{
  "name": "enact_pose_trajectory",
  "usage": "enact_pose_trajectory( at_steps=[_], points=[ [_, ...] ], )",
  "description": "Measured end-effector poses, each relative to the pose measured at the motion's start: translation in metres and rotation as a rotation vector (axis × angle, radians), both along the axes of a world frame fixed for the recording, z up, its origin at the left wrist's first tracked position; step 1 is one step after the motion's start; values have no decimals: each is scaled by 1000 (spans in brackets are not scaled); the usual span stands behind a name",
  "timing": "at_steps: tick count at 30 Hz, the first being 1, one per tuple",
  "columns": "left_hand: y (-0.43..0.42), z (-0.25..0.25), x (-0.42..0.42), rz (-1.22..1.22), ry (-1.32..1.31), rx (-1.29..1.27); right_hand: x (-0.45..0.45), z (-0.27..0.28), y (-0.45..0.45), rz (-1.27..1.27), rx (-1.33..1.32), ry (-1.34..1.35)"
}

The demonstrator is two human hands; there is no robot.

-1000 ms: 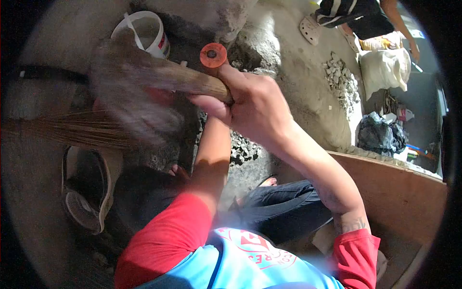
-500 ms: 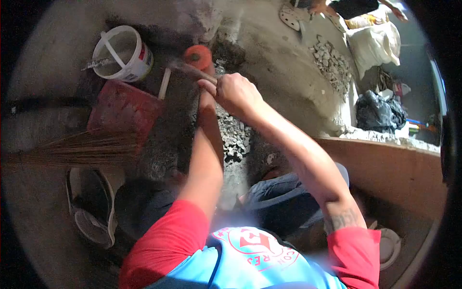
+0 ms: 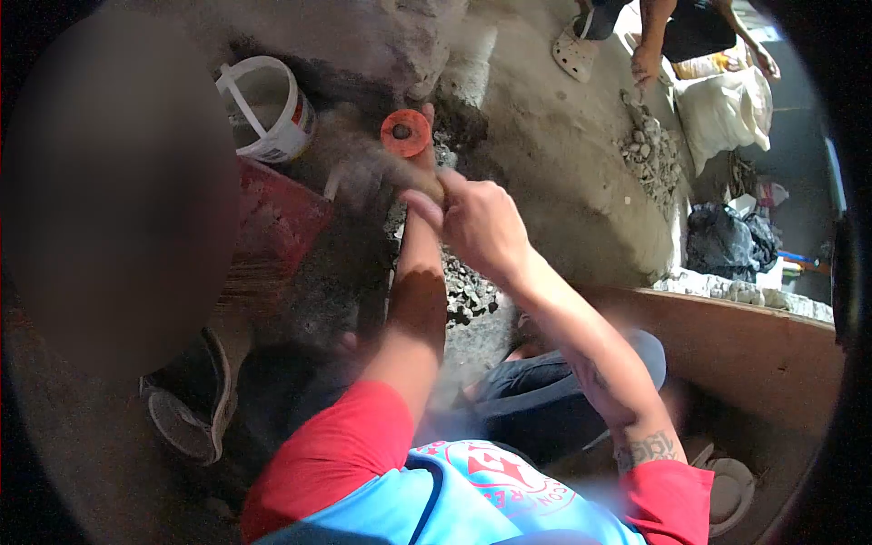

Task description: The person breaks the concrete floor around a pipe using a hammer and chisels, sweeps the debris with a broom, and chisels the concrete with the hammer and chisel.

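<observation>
My right hand (image 3: 484, 222) is closed around the handle of a hammer (image 3: 411, 177), whose far end is smeared by motion to the left. Beyond it, an orange round guard with a dark metal centre, the top of a chisel (image 3: 405, 133), points up toward me. My left hand (image 3: 427, 156) is wrapped round the chisel below that guard; most of its fingers are hidden behind the guard and my right hand. Broken grey rubble (image 3: 468, 295) lies on the floor below my forearms. The chisel's tip is hidden.
A white bucket (image 3: 295, 136) and a red dustpan-like piece (image 3: 282, 213) stand to the left. At the upper right are another person's hand (image 3: 646, 65), a rubble heap (image 3: 649, 150), a white sack (image 3: 727, 113) and a black bag (image 3: 722, 236). A wooden board (image 3: 727, 341) runs along the right.
The view has shifted, so most things appear further right and lower. The hammer has swung and is more blurred. The other person's hand now reaches down toward the rubble heap. A dark blur covers the left side.
</observation>
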State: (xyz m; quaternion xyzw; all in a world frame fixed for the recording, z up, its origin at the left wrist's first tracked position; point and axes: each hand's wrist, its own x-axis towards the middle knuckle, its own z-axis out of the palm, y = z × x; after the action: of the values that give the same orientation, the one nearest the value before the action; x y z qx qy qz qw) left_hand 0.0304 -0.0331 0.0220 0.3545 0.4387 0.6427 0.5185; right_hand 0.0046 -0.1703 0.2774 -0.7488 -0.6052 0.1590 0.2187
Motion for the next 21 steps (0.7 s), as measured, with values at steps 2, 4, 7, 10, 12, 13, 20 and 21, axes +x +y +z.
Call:
enact_pose_trajectory(
  at_steps=[2,4,7,10,12,13,20,21],
  points=[
    [6,-1,1,-10,-3,2,14,-8,6,-57,-261,-75],
    [6,4,-5,-1,-31,6,5,4,7,-21,-133,-38],
    [-2,10,-11,-5,-12,-3,-26,63,-4,126,107,43],
    [-2,13,-8,-10,20,0,-19,49,-6,251,255,169],
    [-4,1,-11,-2,34,11,4,-2,1,-60,-152,-17],
    [2,-5,-8,-1,24,7,16,-13,3,-60,-211,-21],
    [-8,4,-19,1,44,16,-28,59,-7,259,237,65],
    [-3,10,-18,2,42,18,-24,48,-4,301,306,101]
  ],
)
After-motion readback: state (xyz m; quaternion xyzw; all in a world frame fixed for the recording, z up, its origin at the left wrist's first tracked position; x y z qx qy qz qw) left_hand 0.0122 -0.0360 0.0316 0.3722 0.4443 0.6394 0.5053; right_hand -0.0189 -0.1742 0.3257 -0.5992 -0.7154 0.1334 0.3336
